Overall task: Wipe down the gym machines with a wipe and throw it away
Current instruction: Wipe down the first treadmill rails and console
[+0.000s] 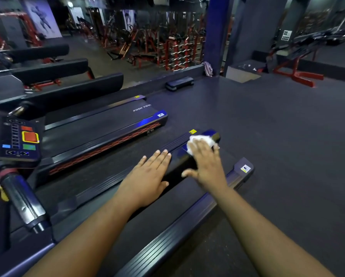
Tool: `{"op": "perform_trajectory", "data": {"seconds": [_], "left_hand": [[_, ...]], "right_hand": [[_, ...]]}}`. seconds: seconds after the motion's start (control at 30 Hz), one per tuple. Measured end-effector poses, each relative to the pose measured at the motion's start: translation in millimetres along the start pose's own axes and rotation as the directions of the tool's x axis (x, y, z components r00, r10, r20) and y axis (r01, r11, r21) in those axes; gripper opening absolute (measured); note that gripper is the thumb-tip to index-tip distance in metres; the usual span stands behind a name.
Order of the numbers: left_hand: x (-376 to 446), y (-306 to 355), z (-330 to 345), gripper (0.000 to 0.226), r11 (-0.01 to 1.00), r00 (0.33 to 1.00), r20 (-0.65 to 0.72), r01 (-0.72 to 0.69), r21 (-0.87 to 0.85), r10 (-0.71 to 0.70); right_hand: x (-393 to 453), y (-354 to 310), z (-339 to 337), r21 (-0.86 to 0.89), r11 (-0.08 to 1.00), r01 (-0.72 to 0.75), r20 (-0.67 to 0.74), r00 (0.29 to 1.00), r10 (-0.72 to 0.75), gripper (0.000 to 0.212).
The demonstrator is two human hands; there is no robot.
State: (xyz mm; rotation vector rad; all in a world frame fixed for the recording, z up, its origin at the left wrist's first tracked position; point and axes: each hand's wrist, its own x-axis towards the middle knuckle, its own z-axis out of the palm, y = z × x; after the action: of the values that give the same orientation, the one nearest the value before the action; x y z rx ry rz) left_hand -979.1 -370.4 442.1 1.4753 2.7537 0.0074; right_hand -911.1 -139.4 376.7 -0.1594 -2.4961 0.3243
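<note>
Scene: dim gym floor, row of treadmills; person leans over the nearest treadmill [187,222], both arms stretched fwd toward its rear end.
Right hand: right hand [205,162] lies flat, fingers straight and spread, pressing a white wipe [199,141] onto a black bar [184,166] that runs along the machine; thumb hangs off the bar's near side.
Left hand: left hand [149,176] rests palm-down just beside the right, fingers straight and together, holding nothing; looks like a brace.
Wipe: bunched under the right fingertips, at the bar's far end, near a yellow sticker [192,131]; only its front edge shows.
Step in hand: wiping phase, judging by pressure on the wipe; disposal not yet begun.
Next move: prob. needs the palm kept flat and the wipe dragged along the bar w/o letting it slip out; other machines, incl. the second treadmill [107,132] to the left, look still to do.
Console: control panel [19,140] w/ red, green and blue buttons at far left, cut by the frame edge.
Hidden: most of the wipe under the fingers; what the bar belongs to is hard to tell; no bin in view.
Hard to read: background red weight racks [167,47] blurred and dark; belt lettering cut off after "PUSH YOU".
</note>
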Motion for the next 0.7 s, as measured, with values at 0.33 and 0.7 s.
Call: {"op": "perform_trajectory", "data": {"seconds": [0.33,0.7], "left_hand": [[-2.1,-5.7,-2.7,0.085,0.998,0.997,0.032,-0.067,0.014,0.067],[-13.5,-14.7,-1.9,0.083,0.989,0.991,0.036,-0.13,0.075,0.127]], "right_hand": [[-10.6,-36.6,2.4,0.138,0.99,-0.044,0.099,0.995,0.03,0.119],[22.6,-45.0,20.9,0.703,0.516,-0.489,-0.014,0.716,0.698,0.132]]}}
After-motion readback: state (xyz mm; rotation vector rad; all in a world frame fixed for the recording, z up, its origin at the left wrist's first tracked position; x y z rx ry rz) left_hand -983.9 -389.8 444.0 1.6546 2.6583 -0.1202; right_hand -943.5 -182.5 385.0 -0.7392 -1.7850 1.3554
